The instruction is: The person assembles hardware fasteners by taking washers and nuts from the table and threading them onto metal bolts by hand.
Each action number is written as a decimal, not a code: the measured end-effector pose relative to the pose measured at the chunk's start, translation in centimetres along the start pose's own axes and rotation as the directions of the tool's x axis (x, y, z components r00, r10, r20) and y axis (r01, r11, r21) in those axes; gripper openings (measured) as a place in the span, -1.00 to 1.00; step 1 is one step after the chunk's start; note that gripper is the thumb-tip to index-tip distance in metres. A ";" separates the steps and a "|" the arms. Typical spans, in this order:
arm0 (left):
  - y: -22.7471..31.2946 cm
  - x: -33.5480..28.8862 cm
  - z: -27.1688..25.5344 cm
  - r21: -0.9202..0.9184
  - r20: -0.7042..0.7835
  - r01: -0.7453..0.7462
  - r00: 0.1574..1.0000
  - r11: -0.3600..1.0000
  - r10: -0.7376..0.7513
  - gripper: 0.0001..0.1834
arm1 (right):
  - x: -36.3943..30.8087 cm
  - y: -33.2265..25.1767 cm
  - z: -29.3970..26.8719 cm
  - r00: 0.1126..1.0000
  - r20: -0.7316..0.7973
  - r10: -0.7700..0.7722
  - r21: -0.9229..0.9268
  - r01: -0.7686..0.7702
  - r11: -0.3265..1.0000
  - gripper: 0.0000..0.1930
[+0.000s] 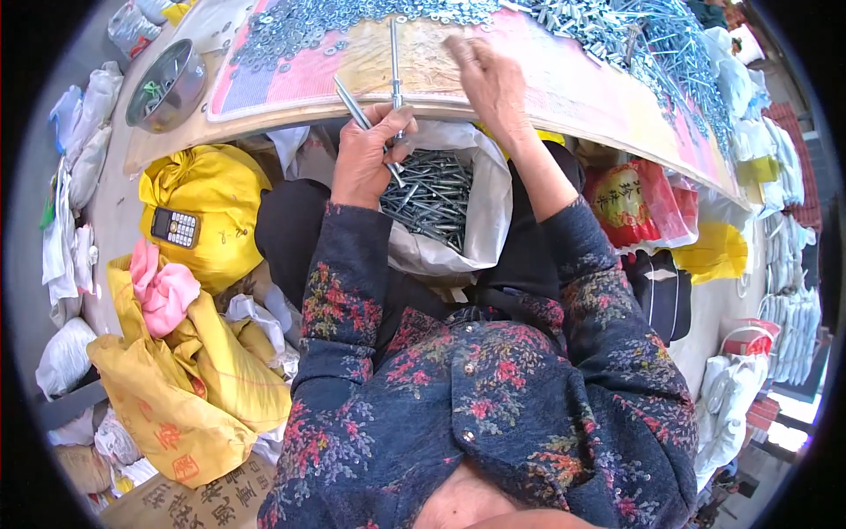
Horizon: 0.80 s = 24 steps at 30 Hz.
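My left hand (368, 152) is closed round several long metal bolts (352, 102) fanned out between its fingers. One long bolt (396, 63) points up the picture, over the table's near edge, with a collar partway along it. Right of it, my right hand (495, 86) is over the table with its fingers curled and their tips near the striped cloth (361, 72); what they hold, if anything, is hidden. Below my left hand, a white sack (493, 212) between my knees holds many similar metal bolts (432, 198).
Loose washers (295, 33) lie across the table's far side, with short metal sleeves (573, 25) and a heap of long bolts (683, 66) to the right. A metal bowl (189, 93) stands at the left. A phone (175, 227) rests on a yellow bag (220, 181).
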State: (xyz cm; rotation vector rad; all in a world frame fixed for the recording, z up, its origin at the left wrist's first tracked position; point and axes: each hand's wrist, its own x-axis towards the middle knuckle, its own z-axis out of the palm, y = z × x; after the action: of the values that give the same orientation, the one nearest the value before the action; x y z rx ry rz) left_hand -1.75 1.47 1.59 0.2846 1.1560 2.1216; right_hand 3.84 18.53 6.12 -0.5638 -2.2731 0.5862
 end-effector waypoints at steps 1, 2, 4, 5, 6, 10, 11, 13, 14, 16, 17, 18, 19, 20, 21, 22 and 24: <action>-0.1 -0.1 0.2 0.000 0.002 -0.001 1.000 1.000 0.001 -0.87 | -0.4 0.2 0.4 1.000 -0.002 -0.001 -0.001 0.001 1.000 -0.60; -0.3 -0.1 0.3 -0.015 -0.012 -0.028 1.000 1.000 0.027 -0.87 | -0.8 0.4 1.1 0.998 -0.053 -0.020 -0.094 0.015 0.995 -0.61; -0.5 0.0 0.1 -0.040 -0.020 -0.074 0.997 0.996 0.073 -0.87 | -2.0 -1.5 2.2 0.988 -0.082 -0.132 -0.121 0.121 0.985 -0.77; -0.4 0.1 -0.1 -0.040 -0.019 -0.074 0.997 0.996 0.073 -0.87 | -3.8 -3.4 1.9 0.932 -0.039 -0.360 -0.108 0.354 0.929 -0.85; -0.4 0.5 0.0 0.024 -0.084 -0.016 0.996 1.000 0.018 -0.87 | -5.6 -4.8 2.7 0.841 -0.067 -0.536 -0.029 0.536 0.844 -0.79; -1.3 0.1 -1.1 -0.156 -0.304 -0.262 0.930 0.952 0.206 -0.85 | -9.0 -13.3 -0.3 0.742 -0.128 -0.658 0.228 0.668 0.708 -0.78; -2.6 -0.5 1.7 -0.292 -0.552 -0.521 0.776 0.802 0.304 -0.86 | -9.0 -13.6 -0.6 0.723 -0.156 -0.673 0.251 0.688 0.681 -0.77; -0.9 1.1 -1.6 -0.196 -0.159 -0.165 0.978 0.967 0.135 -0.87 | -3.6 -8.3 1.1 0.866 -0.045 -0.498 0.000 0.499 0.867 -0.64; -0.1 0.8 -0.8 -0.099 -0.124 -0.144 0.984 0.985 0.131 -0.89 | -1.8 -5.8 2.8 0.891 -0.199 -0.408 -0.050 0.407 0.912 -0.66; 0.4 0.2 -0.4 -0.063 -0.119 -0.152 0.982 0.986 0.144 -0.88 | -4.5 -5.8 3.1 0.899 -0.029 -0.438 -0.001 0.438 0.899 -0.70; -0.4 0.6 -0.3 -0.133 -0.138 -0.180 0.977 0.975 0.162 -0.84 | -5.7 -6.3 2.5 0.874 0.142 -0.465 0.044 0.463 0.885 -0.73; -0.1 0.0 -1.2 -0.115 -0.129 -0.200 0.974 0.973 0.185 -0.84 | -7.7 -9.9 0.7 0.806 0.079 -0.587 0.183 0.567 0.803 -0.76; -0.2 -0.1 -2.2 0.210 -0.052 -0.232 0.967 0.950 0.248 -0.82 | -8.6 -12.3 -0.6 0.728 0.001 -0.686 0.275 0.659 0.700 -0.79; 0.9 -0.4 -3.4 0.530 0.030 -0.284 0.948 0.799 0.317 -0.79 | -7.6 -12.9 0.1 0.716 -0.050 -0.696 0.266 0.681 0.682 -0.79; 0.5 0.3 -3.4 0.520 0.090 -0.325 0.940 0.790 0.328 -0.79 | -6.7 -11.3 1.0 0.802 -0.087 -0.591 0.228 0.593 0.772 -0.79; -0.2 0.4 -2.8 0.341 -0.023 -0.183 0.979 0.922 0.203 -0.78 | -5.8 -9.4 1.4 0.870 -0.127 -0.476 0.198 0.493 0.847 -0.78; -0.5 -0.1 -1.8 0.146 -0.118 -0.043 0.991 0.988 0.061 -0.76 | -3.2 -7.0 1.1 0.957 0.146 -0.253 0.083 0.242 0.967 -0.77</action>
State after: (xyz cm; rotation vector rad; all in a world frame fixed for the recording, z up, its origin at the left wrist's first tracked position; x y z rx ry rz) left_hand -2.31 0.44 0.15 0.2556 1.3889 2.1295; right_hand 3.55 10.84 7.58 -0.2010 -2.4130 0.5924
